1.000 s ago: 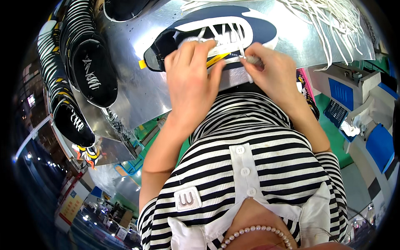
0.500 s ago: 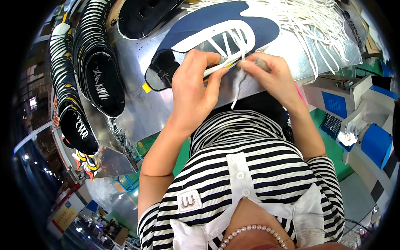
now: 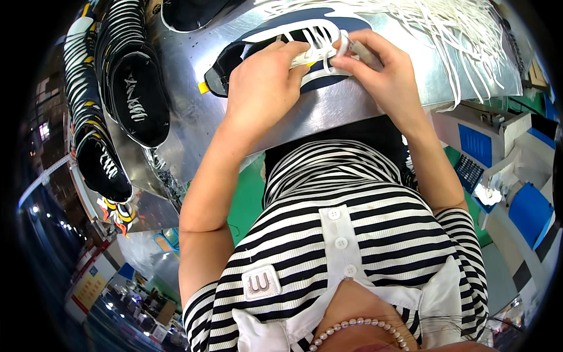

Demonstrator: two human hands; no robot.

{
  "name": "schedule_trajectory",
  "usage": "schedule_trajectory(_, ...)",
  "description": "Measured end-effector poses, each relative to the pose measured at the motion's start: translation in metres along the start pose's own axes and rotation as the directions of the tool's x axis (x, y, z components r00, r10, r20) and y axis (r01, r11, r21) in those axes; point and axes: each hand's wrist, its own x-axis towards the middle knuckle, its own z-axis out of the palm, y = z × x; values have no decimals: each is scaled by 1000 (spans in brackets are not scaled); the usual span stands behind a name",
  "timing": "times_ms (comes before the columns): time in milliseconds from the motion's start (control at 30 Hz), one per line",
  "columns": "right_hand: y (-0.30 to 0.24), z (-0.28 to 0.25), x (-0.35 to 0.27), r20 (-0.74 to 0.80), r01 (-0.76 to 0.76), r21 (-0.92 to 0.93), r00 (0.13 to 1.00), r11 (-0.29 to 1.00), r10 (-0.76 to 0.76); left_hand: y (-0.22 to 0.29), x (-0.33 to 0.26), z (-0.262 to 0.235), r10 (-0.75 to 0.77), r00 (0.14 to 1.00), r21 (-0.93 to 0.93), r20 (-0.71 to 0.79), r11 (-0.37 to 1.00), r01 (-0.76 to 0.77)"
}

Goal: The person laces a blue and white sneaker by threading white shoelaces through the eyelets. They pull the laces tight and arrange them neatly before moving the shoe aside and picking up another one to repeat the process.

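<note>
A navy shoe upper [image 3: 328, 84] with white lacing panels and a yellow heel tab lies on the metal table in front of me. White lace strands cross its opening. My left hand [image 3: 264, 82] is closed on the upper's near eyelet edge, thumb and fingers pinching it. Over the toe end, my right hand [image 3: 381, 67] pinches a white shoelace [image 3: 343, 44], which loops up from the eyelets. A grey cover [image 3: 365, 54] appears to sit on a finger of the right hand. My fingers partly hide the eyelets.
A heap of loose white shoelaces [image 3: 440, 26] spreads over the table's far right. Two long rows of nested shoe uppers [image 3: 143, 105] run along the left. Another black upper [image 3: 190, 13] lies at the far edge. Grey equipment with blue panels [image 3: 475, 145] stands to the right.
Both hands and the upper now appear higher in view; the upper is tilted differently, showing its near side. My right hand has risen from below the near edge to over the toe with the lace.
</note>
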Motion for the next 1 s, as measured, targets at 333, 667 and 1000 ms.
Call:
schedule_trajectory(333, 8, 0, 20, 108, 103, -40, 989, 994, -98, -15, 6, 8, -128, 989, -394, 79, 907, 149)
schedule_trajectory(667, 17, 12, 18, 37, 171, -216, 985, 961, -167, -10, 7, 29, -54, 972, -87, -229, 996, 35)
schedule_trajectory(1000, 0, -5, -17, 93, -154, -110, 982, 982, 165, -11, 8, 29, -7, 974, -54, -228, 999, -6)
